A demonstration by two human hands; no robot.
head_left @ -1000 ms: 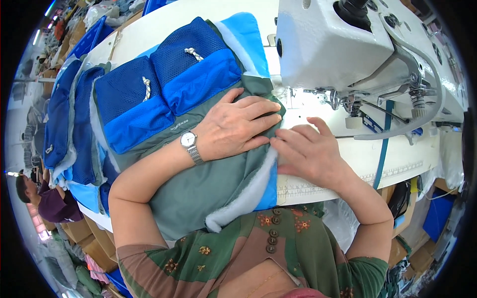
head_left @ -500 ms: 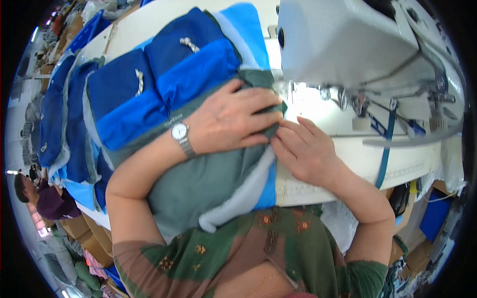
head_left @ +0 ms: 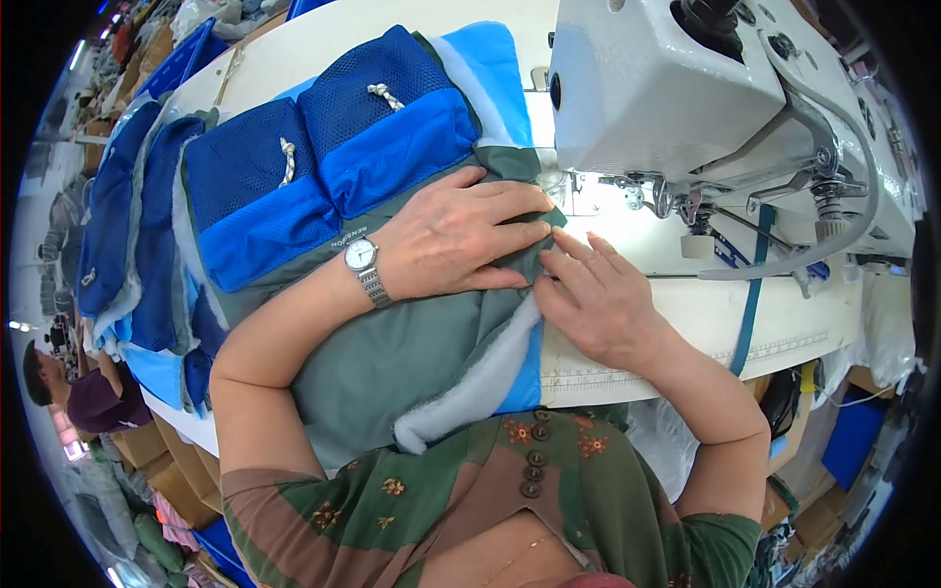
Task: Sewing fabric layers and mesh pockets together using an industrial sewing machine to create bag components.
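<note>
A grey-green fabric panel [head_left: 382, 358] lies on the machine table, layered over white padding [head_left: 470, 387] and a light-blue sheet [head_left: 490, 73]. Two royal-blue pockets with mesh tops, a left one [head_left: 260, 152] and a right one [head_left: 387, 118], sit along it, each with a pale knotted cord. My left hand [head_left: 456, 235], a watch at its wrist, rests flat on the panel with fingers spread. My right hand [head_left: 598, 304] has its bent fingertips closed on the panel's right edge, close to the left fingertips. The sewing machine's lit needle area [head_left: 583, 191] lies just beyond both hands.
The white sewing machine head [head_left: 657, 98] overhangs the table at upper right. A dark teal strap [head_left: 753, 304] crosses the table's ruled front edge. More blue pocketed pieces [head_left: 162, 235] hang at the left edge, where a person in a dark top [head_left: 98, 397] is farther off.
The view has shifted slightly, showing more of the machine head. Both hands keep nearly the same places on the fabric, and I see no clear movement of the panel.
</note>
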